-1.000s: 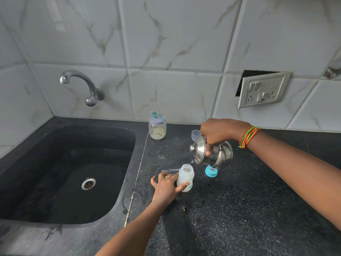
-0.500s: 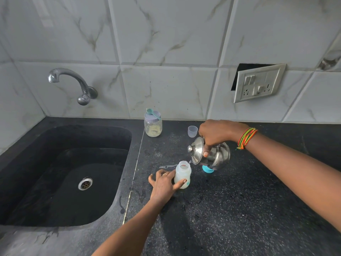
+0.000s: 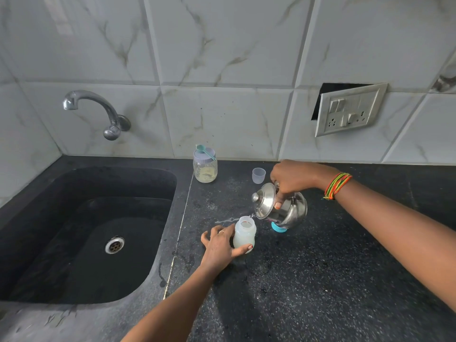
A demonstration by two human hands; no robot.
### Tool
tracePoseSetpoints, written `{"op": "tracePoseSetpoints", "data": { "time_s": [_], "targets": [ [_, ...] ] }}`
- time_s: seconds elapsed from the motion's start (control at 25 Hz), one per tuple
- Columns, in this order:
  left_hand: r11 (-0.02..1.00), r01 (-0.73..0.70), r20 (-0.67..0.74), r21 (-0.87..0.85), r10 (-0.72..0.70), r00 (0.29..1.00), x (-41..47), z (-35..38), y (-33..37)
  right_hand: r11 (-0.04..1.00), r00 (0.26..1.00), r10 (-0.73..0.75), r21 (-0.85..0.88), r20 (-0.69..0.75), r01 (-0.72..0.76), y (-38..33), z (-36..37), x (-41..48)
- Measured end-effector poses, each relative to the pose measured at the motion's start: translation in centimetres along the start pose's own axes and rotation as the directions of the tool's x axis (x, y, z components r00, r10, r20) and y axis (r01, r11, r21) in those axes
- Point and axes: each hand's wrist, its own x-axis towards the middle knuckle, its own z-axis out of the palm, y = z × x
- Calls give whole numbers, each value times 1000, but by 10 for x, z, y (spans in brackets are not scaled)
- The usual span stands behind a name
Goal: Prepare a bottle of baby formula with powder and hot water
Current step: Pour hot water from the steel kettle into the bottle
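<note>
Left fingers: thumb [image 3: 243, 249] and forefinger wrap the lower body of the baby bottle [image 3: 244, 235]; the other fingers are spread flat on the countertop [image 3: 308, 280].
Left hand [image 3: 218, 245]: rests on the counter just left of the bottle, steadying it upright; a ring shows on one finger.
Right fingers: closed around the handle at the top of the steel kettle [image 3: 281, 206]; the thumb tip presses against its side beside the lid.
Right hand [image 3: 293, 177]: grips the kettle from above and holds it tilted to the left, its spout just over the bottle's open mouth; coloured thread bands [image 3: 336, 185] circle the wrist.
Baby bottle: open, uncapped, standing on the dark speckled counter between the two hands; cloudy pale liquid fills the lower part.
Kettle lid: hinged partly open, knob pointing left.
Blue cap [image 3: 278, 227]: on the counter under the kettle, mostly hidden by it.
Small clear cup [image 3: 258, 175]: upright on the counter behind the kettle, apart from it.
Powder jar [image 3: 205, 169]: near the wall, with a teal scoop [image 3: 206, 151] lying across its lid.
Spill: a thin wet streak on the counter just behind the bottle.
Sink [image 3: 49, 183]: black basin to the left, tap [image 3: 98, 112] on the tiled wall above it.
Switch plate [image 3: 350, 109]: on the wall at right, hanging askew.
</note>
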Motion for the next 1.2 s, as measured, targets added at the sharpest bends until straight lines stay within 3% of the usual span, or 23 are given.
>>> {"op": "tracePoseSetpoints", "data": {
  "time_s": [0.12,0.24,0.44,0.64,0.88,1.0,1.12,1.2],
  "targets": [
    [995,-28,14,-94,29,999,3,-1,4,994,999,25,104,-29,-22,15,12,-4],
    [990,-45,-16,-130,43,999,7,-1,7,917,991,101,394,-90,-58,36,26,-8],
    [994,-62,-36,-85,60,998,17,-3,4,573,930,333,817,-157,-67,85,49,-5],
    [996,-41,-36,-77,38,999,31,-2,-1,396,764,614,915,-199,-81,119,77,23],
    [998,-51,-10,-38,51,999,47,-6,-1,230,485,855,972,-183,-39,132,103,70],
    [997,-77,-2,10,77,997,52,-4,-3,231,444,881,968,-165,-99,136,112,89],
    [994,-103,15,48,102,995,54,-3,-4,157,385,916,983,-109,-95,139,121,103],
    [991,-119,24,58,117,993,55,-5,-4,155,386,916,984,-110,-85,138,126,107]
  ]
}}
